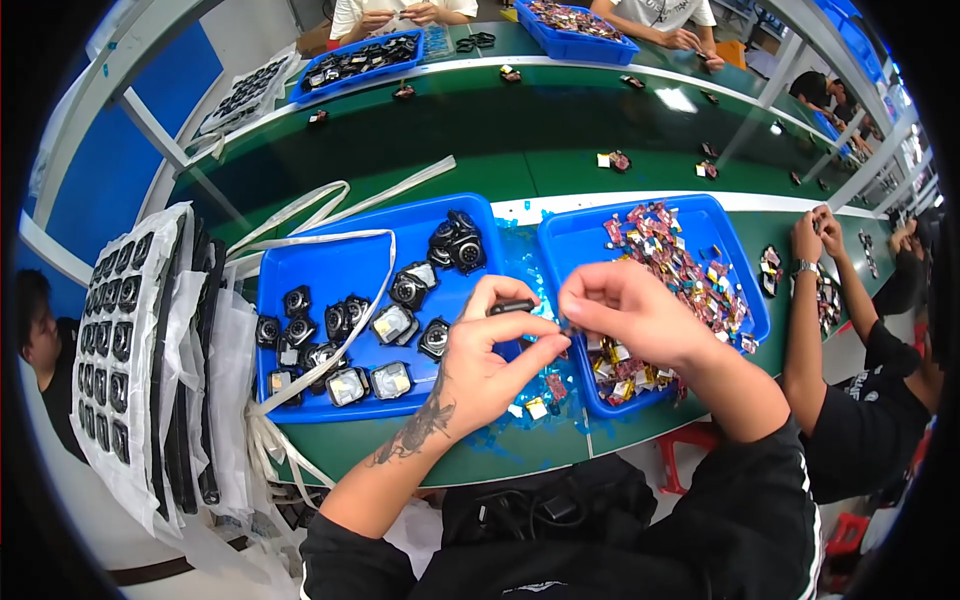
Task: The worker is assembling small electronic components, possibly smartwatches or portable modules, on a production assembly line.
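My left hand (490, 362) is closed around a small black device casing (512, 307), held in front of me between the two blue trays. Thumb and fingers of my right hand (640, 312) are pinched together close to the left fingertips; whatever lies between them is too small to make out. Beside my left hand, the left blue tray (400, 215) holds several black watch-like casings (392, 324). Under and beyond my right hand, the right blue tray (722, 215) carries a heap of small reddish circuit parts (672, 262) with white and yellow pieces.
Stacked foam trays of black casings (125, 330) stand at the left, with loose white straps (265, 430) beside them. Small assemblies (617, 161) lie on the green conveyor (450, 130) ahead. Co-workers sit across and at the right (840, 400). Blue scraps (520, 262) litter the table between the trays.
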A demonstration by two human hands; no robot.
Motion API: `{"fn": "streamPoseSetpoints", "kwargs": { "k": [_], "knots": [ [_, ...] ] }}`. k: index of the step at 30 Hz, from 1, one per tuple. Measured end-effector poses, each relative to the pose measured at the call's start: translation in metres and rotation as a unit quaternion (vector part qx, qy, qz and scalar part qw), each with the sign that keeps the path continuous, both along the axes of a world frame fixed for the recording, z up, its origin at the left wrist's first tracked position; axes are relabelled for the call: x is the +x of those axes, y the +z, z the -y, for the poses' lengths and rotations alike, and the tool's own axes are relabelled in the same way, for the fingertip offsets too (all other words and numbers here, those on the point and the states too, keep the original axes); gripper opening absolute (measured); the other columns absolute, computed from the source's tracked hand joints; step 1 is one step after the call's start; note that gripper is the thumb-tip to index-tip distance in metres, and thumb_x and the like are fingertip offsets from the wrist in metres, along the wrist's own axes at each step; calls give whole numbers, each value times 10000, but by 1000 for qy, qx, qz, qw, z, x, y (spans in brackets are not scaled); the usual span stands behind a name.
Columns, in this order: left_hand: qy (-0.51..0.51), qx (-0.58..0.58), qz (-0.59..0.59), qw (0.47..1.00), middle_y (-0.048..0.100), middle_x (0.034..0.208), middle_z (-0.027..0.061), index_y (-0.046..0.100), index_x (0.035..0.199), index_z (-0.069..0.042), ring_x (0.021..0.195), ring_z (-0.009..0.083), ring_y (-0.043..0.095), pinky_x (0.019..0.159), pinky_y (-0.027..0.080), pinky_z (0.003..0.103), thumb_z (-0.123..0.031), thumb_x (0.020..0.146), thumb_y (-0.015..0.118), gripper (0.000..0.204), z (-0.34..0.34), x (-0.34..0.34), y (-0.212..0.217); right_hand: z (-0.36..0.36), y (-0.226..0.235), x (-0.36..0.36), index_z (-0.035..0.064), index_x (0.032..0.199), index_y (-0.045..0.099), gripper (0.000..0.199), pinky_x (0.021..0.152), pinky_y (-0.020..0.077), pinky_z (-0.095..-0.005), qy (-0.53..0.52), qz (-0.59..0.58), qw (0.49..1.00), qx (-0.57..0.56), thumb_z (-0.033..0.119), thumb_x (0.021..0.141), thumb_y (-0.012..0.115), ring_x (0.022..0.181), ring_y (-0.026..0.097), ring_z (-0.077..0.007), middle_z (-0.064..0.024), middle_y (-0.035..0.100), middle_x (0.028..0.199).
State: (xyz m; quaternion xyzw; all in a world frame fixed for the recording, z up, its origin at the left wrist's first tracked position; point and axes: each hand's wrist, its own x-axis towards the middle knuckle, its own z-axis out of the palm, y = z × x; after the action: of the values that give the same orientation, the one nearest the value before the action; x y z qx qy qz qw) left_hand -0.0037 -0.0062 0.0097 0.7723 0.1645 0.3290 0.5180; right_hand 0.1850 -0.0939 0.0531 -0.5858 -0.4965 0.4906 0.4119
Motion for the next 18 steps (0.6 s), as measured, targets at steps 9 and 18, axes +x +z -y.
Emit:
{"fn": "streamPoseSetpoints", "kwargs": {
  "k": [9, 18],
  "knots": [
    [124, -107, 94, 982, 602, 981, 53, 744, 900, -47, 811, 88, 569, 631, 417, 227, -108, 819, 750, 101, -11, 3, -8, -11, -21, -9, 68, 878, 563, 185, 597, 497, -429, -14, 574, 804, 157, 139, 779, 702, 719, 624, -313, -95, 584, 779],
    [122, -160, 133, 970, 577, 973, 44, 715, 892, -17, 788, 68, 551, 613, 404, 209, -106, 838, 738, 107, -11, 8, -16, 28, -19, -31, 67, 880, 627, 153, 725, 427, -373, 106, 516, 832, 175, 142, 772, 705, 816, 564, -243, -64, 569, 860]
  ]
}}
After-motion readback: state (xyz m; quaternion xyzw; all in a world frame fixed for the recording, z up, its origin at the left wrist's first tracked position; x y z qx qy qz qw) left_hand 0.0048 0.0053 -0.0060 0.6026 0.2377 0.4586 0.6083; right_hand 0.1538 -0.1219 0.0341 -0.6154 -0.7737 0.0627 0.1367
